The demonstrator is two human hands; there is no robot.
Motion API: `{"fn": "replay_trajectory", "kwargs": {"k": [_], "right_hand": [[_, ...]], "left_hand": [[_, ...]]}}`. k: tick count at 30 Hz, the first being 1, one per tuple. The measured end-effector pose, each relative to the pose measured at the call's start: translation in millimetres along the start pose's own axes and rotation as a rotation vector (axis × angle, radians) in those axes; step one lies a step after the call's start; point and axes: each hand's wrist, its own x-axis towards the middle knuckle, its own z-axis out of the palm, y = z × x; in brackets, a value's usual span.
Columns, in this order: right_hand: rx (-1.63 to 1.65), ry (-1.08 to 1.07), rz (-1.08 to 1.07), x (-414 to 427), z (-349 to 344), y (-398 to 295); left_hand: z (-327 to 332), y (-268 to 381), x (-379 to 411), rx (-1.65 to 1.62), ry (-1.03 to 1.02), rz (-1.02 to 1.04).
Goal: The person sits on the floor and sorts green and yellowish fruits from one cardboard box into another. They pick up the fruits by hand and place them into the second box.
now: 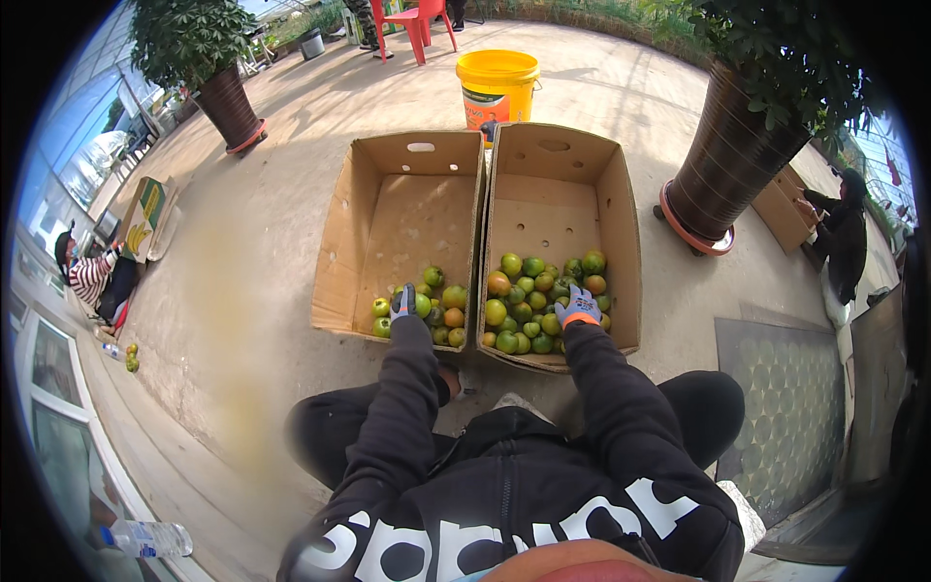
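Observation:
Two cardboard boxes stand side by side on the ground before me. In the left box (348,240), green and reddish tomatoes (454,296) lie in the near part. My left hand (404,302), in a grey glove, is inside it against a green tomato (422,305); whether the fingers grip it is unclear. The right box (620,196) holds a larger heap of mostly green tomatoes (537,300). My right hand (580,307), in a grey glove with an orange cuff, rests on the heap's right side. Its fingertips are partly hidden among the fruit.
A yellow bucket (497,69) stands just beyond the boxes. Potted plants in brown pots (231,109) flank the area, the larger pot (727,153) at right. Seated people with cardboard boxes are at far left and right. A water bottle (153,539) lies at lower left.

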Motion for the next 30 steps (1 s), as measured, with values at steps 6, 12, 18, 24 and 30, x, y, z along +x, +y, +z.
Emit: {"fn": "replay_trajectory", "kwargs": {"k": [6, 12, 18, 24, 30], "right_hand": [[-0.191, -0.119, -0.04, 1.6, 4.0, -6.2], [-0.151, -0.119, -0.101, -5.8, 8.7, -5.3], [-0.031, -0.149, 0.028, 0.6, 3.8, 9.6], [-0.066, -0.131, 0.007, -5.6, -10.4, -6.5], [-0.038, -0.087, -0.034, 2.5, 0.4, -1.3]], "left_hand": [[-9.2, -28.1, 4.9, -0.244, 0.026, -0.349], [-11.5, -34.6, 12.6, -0.285, 0.102, -0.52], [11.7, -24.4, 3.4, -0.27, 0.034, -0.547], [2.6, -41.6, -0.7, -0.36, 0.064, -0.41], [2.9, -18.2, -3.2, -0.295, 0.041, -0.496]]}}
